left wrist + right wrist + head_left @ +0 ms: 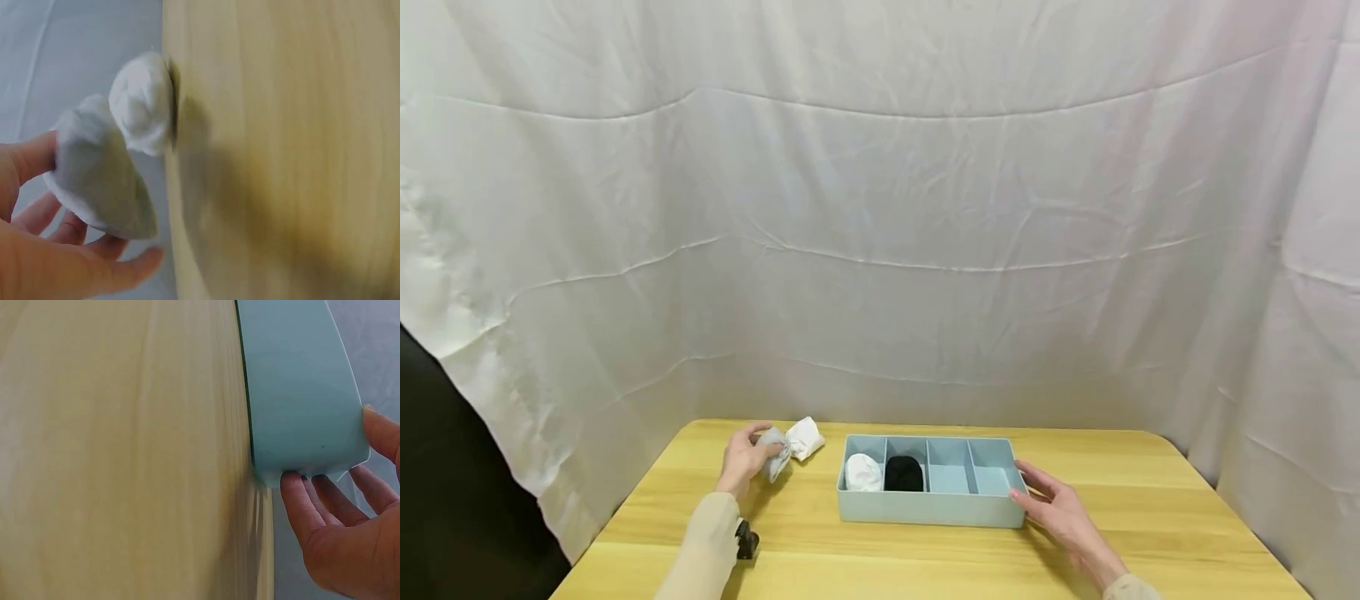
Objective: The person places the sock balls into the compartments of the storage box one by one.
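Note:
My left hand (745, 458) pinches a balled-up light grey sock (100, 169) between thumb and fingers, its shadow falling on the tabletop. Right behind it, a white balled-up sock (805, 438) lies near the table's back edge; the grey one partly overlaps it in the left wrist view. A light blue storage box (931, 509) with a row of compartments stands mid-table. Its leftmost compartment holds a white sock ball (863, 472), the one beside it a black sock ball (904, 474). At the box's right end, my right hand (350, 550) holds it, thumb at the rim and fingertips against the end wall.
The wooden table (805, 567) has rounded back corners. Pale cloth curtains (925, 208) hang behind it and along both sides. A dark area (460, 483) shows past the curtain at the lower left. A black device (747, 540) sits at my left wrist.

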Demonstrator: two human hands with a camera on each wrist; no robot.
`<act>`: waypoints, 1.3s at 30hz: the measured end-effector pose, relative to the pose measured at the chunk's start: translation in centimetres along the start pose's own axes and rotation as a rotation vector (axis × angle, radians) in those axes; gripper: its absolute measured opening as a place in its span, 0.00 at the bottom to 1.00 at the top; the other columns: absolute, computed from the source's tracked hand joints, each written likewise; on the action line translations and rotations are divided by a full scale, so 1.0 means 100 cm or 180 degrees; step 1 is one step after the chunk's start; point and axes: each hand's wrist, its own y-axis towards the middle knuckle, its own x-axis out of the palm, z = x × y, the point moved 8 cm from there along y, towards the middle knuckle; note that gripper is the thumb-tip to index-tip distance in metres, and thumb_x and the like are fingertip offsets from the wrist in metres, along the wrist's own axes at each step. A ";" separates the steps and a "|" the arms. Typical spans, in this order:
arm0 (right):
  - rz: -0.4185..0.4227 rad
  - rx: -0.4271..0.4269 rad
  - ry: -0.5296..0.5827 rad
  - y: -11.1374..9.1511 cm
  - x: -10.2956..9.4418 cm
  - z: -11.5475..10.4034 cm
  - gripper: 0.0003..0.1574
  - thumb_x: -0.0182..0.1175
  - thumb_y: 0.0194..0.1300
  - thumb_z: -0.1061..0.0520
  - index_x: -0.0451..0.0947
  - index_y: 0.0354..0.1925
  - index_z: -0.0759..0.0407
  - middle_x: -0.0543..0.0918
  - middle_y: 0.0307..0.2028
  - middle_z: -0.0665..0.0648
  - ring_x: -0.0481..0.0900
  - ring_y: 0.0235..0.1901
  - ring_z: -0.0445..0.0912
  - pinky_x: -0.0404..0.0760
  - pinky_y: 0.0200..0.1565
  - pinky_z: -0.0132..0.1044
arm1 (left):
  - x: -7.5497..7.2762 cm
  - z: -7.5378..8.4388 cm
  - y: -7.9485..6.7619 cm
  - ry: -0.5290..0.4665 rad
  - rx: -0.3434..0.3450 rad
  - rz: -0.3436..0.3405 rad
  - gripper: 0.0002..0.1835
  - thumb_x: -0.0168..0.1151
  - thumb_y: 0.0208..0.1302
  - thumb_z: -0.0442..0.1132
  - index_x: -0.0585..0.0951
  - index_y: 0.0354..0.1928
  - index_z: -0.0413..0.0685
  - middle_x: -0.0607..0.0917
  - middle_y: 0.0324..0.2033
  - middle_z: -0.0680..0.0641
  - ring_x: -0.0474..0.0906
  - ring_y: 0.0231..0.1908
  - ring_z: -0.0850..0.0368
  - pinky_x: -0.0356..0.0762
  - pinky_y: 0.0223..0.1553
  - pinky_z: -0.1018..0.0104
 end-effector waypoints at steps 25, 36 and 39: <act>0.0061 0.0015 0.0043 0.000 -0.005 0.002 0.43 0.64 0.66 0.54 0.59 0.73 0.61 0.60 0.71 0.71 0.66 0.66 0.66 0.76 0.60 0.50 | 0.047 0.061 -0.020 -0.0997 0.0952 -0.0027 0.24 0.71 0.57 0.30 0.79 0.58 0.38 0.81 0.53 0.35 0.79 0.51 0.46 0.79 0.39 0.77; 0.0041 0.0026 0.0015 0.003 -0.008 0.004 0.42 0.62 0.68 0.53 0.58 0.73 0.62 0.59 0.71 0.73 0.65 0.67 0.67 0.77 0.59 0.50 | 0.071 0.102 -0.060 -0.0893 0.1252 -0.0092 0.20 0.69 0.58 0.29 0.82 0.53 0.35 0.82 0.47 0.36 0.76 0.51 0.43 0.78 0.45 0.69; 0.0042 0.0034 -0.0011 0.003 -0.009 0.003 0.43 0.63 0.68 0.52 0.58 0.73 0.62 0.59 0.71 0.73 0.65 0.67 0.67 0.77 0.59 0.49 | 0.080 0.104 -0.061 -0.0987 0.1274 -0.0168 0.20 0.68 0.59 0.29 0.81 0.54 0.36 0.82 0.50 0.36 0.75 0.54 0.41 0.78 0.43 0.74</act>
